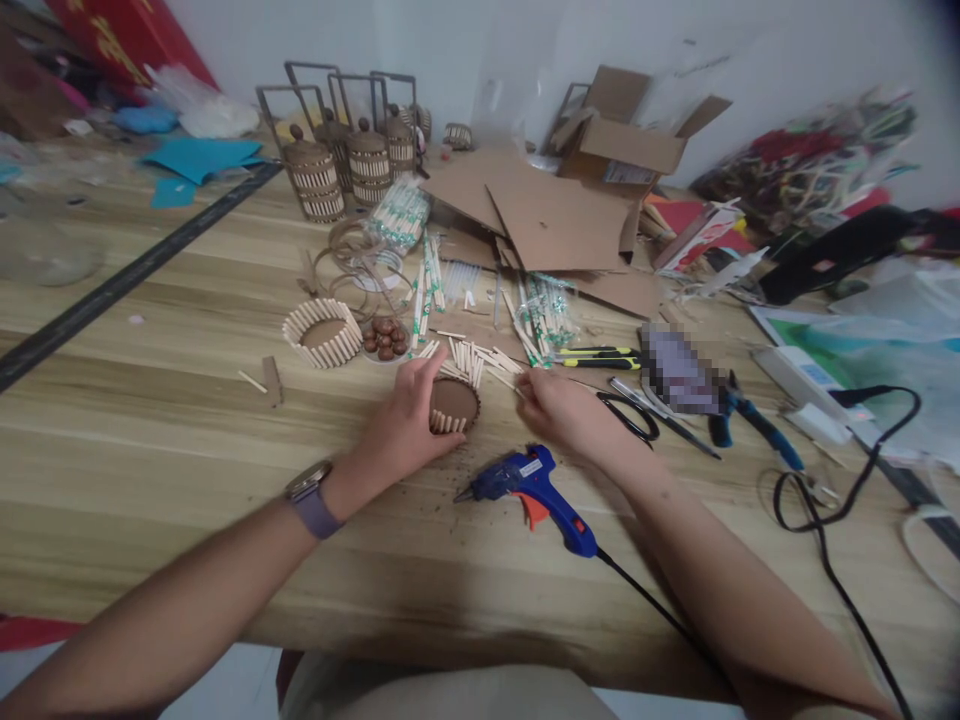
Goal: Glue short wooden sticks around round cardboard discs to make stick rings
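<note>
My left hand [405,415] curls around a round brown cardboard base [456,396], thumb at its near edge and fingers at its far side. Short wooden sticks [448,424] stand along part of its rim. Beyond it lies a loose pile of short wooden sticks [469,360]. At the pile's right end my right hand [555,405] is closed in a pinch, with a stick's end at its fingertips. A blue glue gun [529,485] with an orange trigger lies on its side just nearer than both hands. Left of the pile are a finished-looking stick ring [324,335] and a dish of brown balls [385,338].
Several lidded stick baskets with tall handles [315,175] stand at the back left. Cardboard sheets [555,220] and an open box [626,140] lie behind. Right are a yellow-black cutter [596,357], black scissors [630,415], blue pliers [761,430] and a looping black cable [825,550].
</note>
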Available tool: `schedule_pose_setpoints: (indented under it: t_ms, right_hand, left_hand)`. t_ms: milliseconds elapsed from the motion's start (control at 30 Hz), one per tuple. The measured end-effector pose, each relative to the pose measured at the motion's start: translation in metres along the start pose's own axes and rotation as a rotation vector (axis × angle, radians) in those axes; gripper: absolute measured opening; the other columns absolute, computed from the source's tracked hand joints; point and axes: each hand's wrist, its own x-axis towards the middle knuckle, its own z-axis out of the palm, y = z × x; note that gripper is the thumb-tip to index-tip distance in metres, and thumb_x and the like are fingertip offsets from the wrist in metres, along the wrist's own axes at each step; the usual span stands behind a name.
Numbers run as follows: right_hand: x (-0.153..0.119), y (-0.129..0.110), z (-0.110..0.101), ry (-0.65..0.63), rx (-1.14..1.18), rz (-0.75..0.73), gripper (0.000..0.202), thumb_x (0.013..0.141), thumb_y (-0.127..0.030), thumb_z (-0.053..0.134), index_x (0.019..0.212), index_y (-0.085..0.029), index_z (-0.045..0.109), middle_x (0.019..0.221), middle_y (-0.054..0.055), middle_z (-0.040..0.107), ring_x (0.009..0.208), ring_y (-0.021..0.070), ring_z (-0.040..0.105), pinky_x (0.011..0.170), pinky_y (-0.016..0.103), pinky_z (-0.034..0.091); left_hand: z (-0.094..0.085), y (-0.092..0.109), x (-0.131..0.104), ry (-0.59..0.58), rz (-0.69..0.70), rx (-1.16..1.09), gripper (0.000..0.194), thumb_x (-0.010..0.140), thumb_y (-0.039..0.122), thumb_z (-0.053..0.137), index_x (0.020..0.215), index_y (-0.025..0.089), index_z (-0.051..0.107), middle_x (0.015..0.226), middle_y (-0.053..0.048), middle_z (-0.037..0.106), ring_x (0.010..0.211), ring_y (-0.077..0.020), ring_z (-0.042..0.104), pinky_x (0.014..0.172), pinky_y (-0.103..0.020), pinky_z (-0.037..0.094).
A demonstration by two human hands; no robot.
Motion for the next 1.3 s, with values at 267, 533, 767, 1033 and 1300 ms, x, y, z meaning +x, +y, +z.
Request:
schedule_pose_setpoints:
  t_ms: [267,533,767,1033,1300]
  right_hand:
    - [-0.011,-0.014,-0.009,-0.064,0.498,-0.248,0.008,0.085,-0.015,0.056,0.084,-0.019,0.062,0.066,-0.004,0.058,0.058,0.0121,0.050,0.058,0.022,0.037]
    - [-0.013,-0.032,0.003,-0.053,0.567,-0.316,0.011,0.083,-0.009,0.061,0.084,-0.018,0.067,0.068,-0.003,0.062,0.059,0.0111,0.052,0.058,0.020,0.038]
    - [-0.013,-0.035,0.005,-0.028,0.517,-0.335,0.010,0.085,-0.009,0.062,0.084,-0.018,0.066,0.071,-0.001,0.065,0.064,0.0132,0.057,0.062,0.022,0.040]
    - [-0.015,-0.039,0.008,0.004,0.516,-0.357,0.009,0.089,-0.011,0.060,0.083,-0.018,0.063,0.074,0.000,0.065,0.065,0.0144,0.056,0.064,0.023,0.039]
    - [-0.015,-0.040,0.007,0.012,0.533,-0.370,0.011,0.089,-0.009,0.059,0.081,-0.018,0.060,0.074,0.000,0.062,0.065,0.0136,0.053,0.063,0.023,0.036]
  left_hand:
    - [-0.001,0.000,0.001,-0.018,0.039,0.007,0.118,0.068,0.023,0.088,0.157,0.031,0.011,0.150,-0.016,0.039,0.141,-0.0381,0.041,0.112,-0.058,0.043]
    - [0.003,-0.002,0.001,0.016,0.016,0.015,0.110,0.071,0.029,0.086,0.156,0.028,0.016,0.145,-0.016,0.042,0.137,-0.0365,0.045,0.111,-0.059,0.044]
    - [0.004,-0.001,0.001,0.024,0.030,-0.013,0.107,0.072,0.028,0.083,0.156,0.027,0.017,0.145,-0.017,0.042,0.136,-0.0368,0.046,0.108,-0.057,0.046]
    - [0.003,-0.002,0.001,0.010,0.035,-0.063,0.101,0.076,0.031,0.080,0.156,0.025,0.018,0.145,-0.019,0.040,0.139,-0.0381,0.044,0.108,-0.056,0.047]
    - [0.003,0.001,0.001,0.021,0.049,-0.026,0.106,0.072,0.022,0.082,0.156,0.026,0.016,0.145,-0.018,0.039,0.137,-0.0369,0.045,0.110,-0.057,0.045]
